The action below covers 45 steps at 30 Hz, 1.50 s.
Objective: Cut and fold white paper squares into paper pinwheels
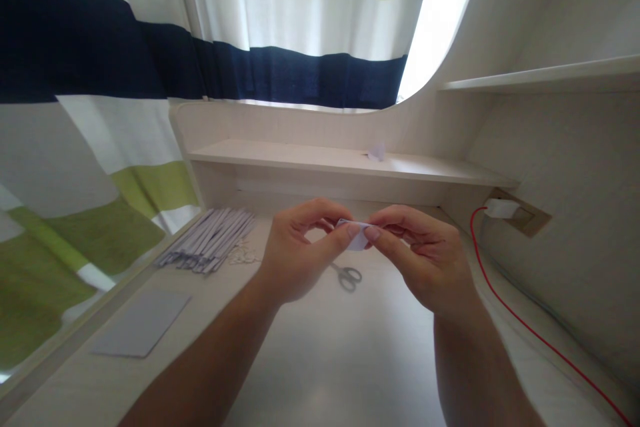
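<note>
in the head view, both hands are meeting at the middle of the frame, raised above the pale desk (350, 360). the left hand (295, 257) is curling its fingers inward, with thumb and forefinger pressing together on the left end of a small piece of pale paper (356, 235). the right hand (423, 260) is pinching the right end of the same paper between thumb and forefinger, the other fingers folding loosely beneath. the two thumb tips are sitting just beside each other on the paper, and most of the paper is hiding behind the fingers, so its shape is hard to make out.

below the hands, a pair of scissors (347, 275) is lying on the desk, its blades partly covered by the left hand. at the centre left a bundle of paper strips (210, 240) is lying fanned out, with tiny white scraps (243, 253) just beside it, too small to read. a grey sheet (143, 322) is lying flat at the lower left. a red cable (525, 327) is running from a white plug (500, 208) at the right toward the lower right corner, where it is getting cut off. a small folded paper piece (377, 152) is sitting on the shelf (300, 155) above, blurred. a striped curtain (100, 53) is filling the upper left
</note>
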Motion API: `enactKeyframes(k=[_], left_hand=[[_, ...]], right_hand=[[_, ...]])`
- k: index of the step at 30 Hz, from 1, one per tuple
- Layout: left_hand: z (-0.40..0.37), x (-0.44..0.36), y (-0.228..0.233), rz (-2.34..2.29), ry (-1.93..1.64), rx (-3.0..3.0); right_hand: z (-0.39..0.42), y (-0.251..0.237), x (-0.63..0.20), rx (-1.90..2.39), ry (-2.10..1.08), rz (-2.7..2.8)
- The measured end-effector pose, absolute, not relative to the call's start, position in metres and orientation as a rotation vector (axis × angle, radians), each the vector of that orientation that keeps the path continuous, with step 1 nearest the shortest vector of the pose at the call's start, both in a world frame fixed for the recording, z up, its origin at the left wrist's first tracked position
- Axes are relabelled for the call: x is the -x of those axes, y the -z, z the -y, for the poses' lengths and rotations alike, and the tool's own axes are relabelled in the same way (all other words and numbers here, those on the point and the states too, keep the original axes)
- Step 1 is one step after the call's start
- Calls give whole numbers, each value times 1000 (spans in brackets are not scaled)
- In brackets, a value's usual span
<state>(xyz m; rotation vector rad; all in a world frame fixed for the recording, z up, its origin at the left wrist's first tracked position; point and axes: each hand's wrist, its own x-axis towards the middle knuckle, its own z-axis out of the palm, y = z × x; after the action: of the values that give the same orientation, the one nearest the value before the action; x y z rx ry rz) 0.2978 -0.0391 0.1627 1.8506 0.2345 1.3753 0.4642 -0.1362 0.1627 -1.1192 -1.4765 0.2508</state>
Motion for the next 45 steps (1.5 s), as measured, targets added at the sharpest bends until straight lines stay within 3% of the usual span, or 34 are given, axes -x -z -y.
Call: enactKeyframes(k=[23, 33, 45], left_hand=[[31, -293, -158, -262, -1450, -1958], [30, -292, -160, -227, -1308, -1902], [35, -294, -159, -196, -1427, -1889]], right_hand=[[136, -165, -465, 1169, -50, 1455], [140, -166, -467, 1215, -132, 1500], [134, -157, -467, 1143, -217, 1359]])
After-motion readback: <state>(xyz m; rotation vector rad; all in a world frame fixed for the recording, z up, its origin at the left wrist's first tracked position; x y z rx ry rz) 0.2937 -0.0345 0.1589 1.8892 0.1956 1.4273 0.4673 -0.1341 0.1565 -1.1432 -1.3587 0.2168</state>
